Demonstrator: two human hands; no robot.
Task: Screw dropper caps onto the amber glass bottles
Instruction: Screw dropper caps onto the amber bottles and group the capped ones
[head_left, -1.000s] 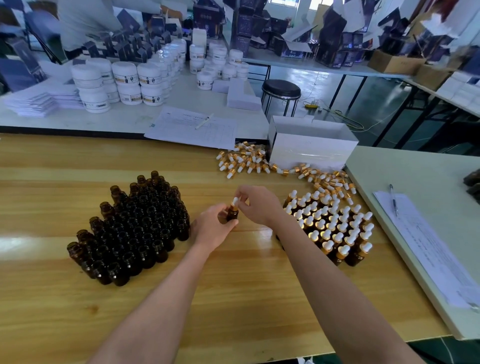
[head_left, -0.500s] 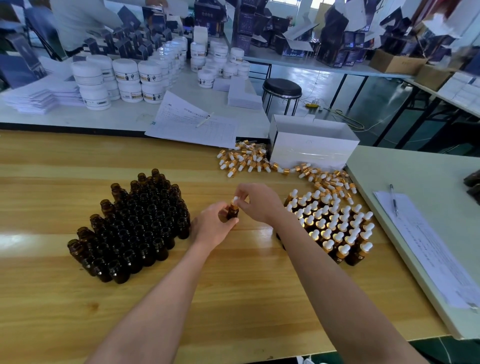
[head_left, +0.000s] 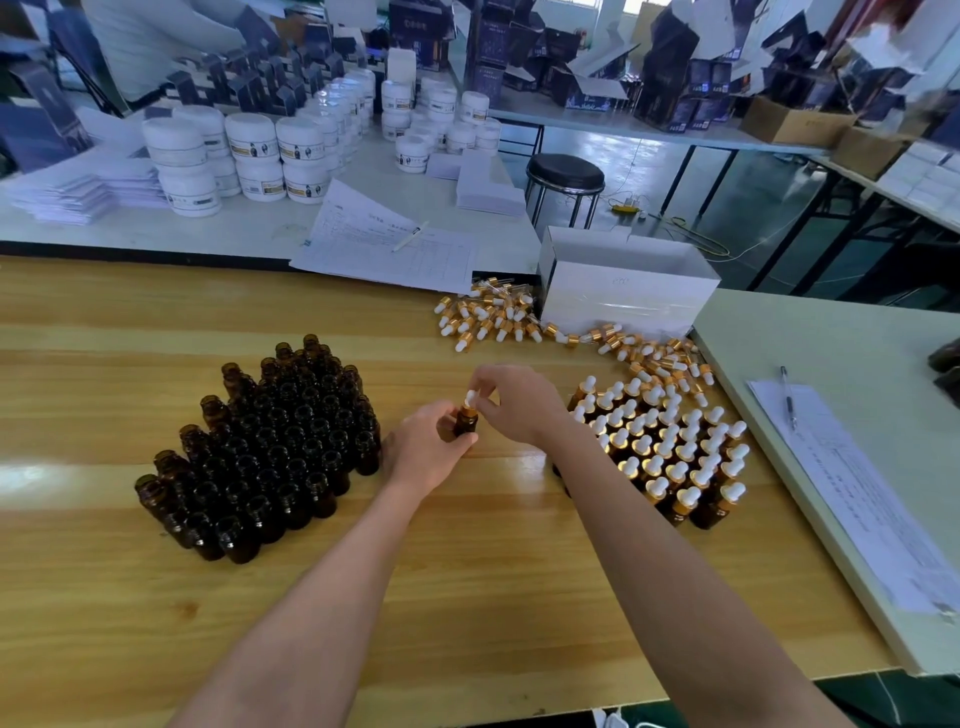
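My left hand (head_left: 428, 449) grips a small amber glass bottle (head_left: 466, 423) upright over the wooden table (head_left: 104, 597). Pinching the gold-and-white dropper cap (head_left: 470, 401) that sits on the bottle's neck are the fingertips of my right hand (head_left: 517, 400). To the left stands a block of several open amber bottles (head_left: 270, 447). On the right stands a cluster of capped bottles (head_left: 670, 447) with white bulbs. Loose dropper caps (head_left: 488, 314) lie scattered behind my hands, spreading right along the table.
A white open box (head_left: 623, 291) stands behind the loose caps. A paper form with a pen (head_left: 389, 249) lies on the far white table, beside white jars (head_left: 249, 150). At right a pale table (head_left: 831, 364) carries papers and a pen (head_left: 787, 397). A black stool (head_left: 565, 176) stands beyond.
Both hands stay in place on the same bottle and cap; the right fingers have shifted slightly on the cap. The camera view has dipped a little.
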